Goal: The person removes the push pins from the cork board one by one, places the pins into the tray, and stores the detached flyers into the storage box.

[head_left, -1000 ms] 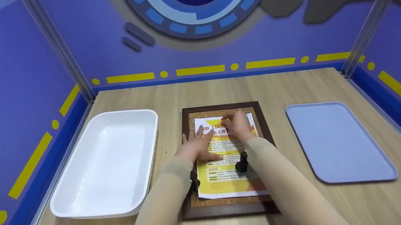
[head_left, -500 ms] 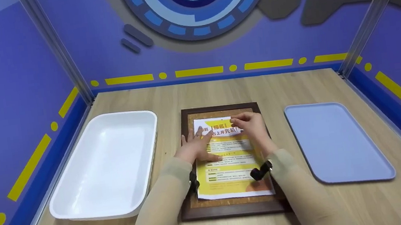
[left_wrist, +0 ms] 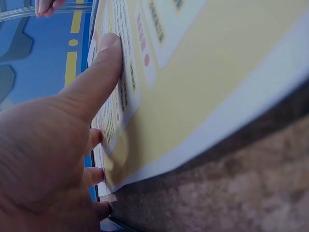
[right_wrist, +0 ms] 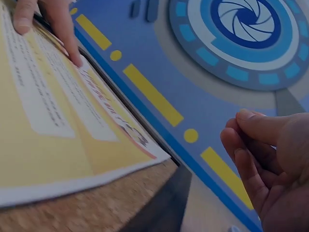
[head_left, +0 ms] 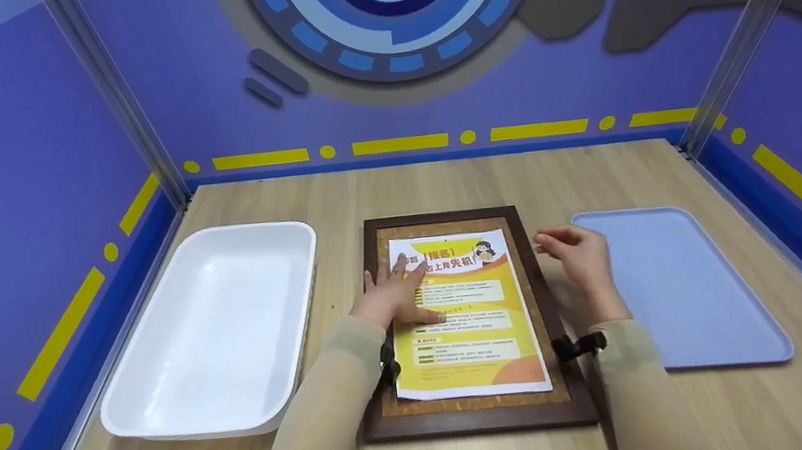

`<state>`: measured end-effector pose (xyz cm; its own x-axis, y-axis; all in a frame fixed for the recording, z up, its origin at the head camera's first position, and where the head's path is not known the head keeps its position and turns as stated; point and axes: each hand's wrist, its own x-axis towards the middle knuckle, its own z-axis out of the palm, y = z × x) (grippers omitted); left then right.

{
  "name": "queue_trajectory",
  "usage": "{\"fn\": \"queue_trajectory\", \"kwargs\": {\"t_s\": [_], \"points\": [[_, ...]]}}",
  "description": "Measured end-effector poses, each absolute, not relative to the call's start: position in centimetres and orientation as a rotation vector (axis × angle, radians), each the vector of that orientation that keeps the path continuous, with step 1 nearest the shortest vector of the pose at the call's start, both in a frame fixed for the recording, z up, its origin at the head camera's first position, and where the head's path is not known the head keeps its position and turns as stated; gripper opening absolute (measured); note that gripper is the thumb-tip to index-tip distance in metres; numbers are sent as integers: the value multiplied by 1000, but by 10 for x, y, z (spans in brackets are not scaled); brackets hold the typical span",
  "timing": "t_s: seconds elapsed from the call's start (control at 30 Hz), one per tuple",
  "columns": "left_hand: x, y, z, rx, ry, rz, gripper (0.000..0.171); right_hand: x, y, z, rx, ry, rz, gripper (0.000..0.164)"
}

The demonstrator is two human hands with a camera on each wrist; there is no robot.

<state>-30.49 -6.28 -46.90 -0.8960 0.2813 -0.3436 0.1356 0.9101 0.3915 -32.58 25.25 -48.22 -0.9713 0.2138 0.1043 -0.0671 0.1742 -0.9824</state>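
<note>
A printed yellow-and-white poster [head_left: 473, 356] lies on a cork board [head_left: 467, 403] with a dark brown frame [head_left: 484, 421]. My left hand [head_left: 395, 295] is spread flat on the poster's left side; the left wrist view shows its thumb [left_wrist: 108, 58] on the paper. A tiny dark dot sits at the poster's top edge, too small to identify. Past the frame's right side hovers my right hand [head_left: 580, 257], touching neither board nor tray. Its fingers are curled in the right wrist view, thumb against fingertips [right_wrist: 231, 140]. Nothing shows between them, though the inside of the hand is partly hidden.
A deep white tray [head_left: 306, 288] stands left of the board. On the right lies a shallow lavender tray [head_left: 709, 280], partly behind my right hand. Printed panels wall in the wooden table [head_left: 337, 194] at the back and both sides.
My right hand has moved from the poster's top middle, across its top right corner, to beyond the frame's right side, uncovering the printed cartoon figure. My left hand has stayed in place.
</note>
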Motion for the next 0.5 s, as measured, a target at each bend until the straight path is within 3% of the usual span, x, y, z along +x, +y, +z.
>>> {"fn": "queue_trajectory", "kwargs": {"t_s": [0.3, 0.5], "points": [[-306, -61, -471, 283, 2665, 533, 107, -310, 326, -479, -431, -2114, 1884, 26], [-305, -63, -471, 276, 2663, 541, 107, -296, 362, -486, -634, -2368, 1615, 38]]}}
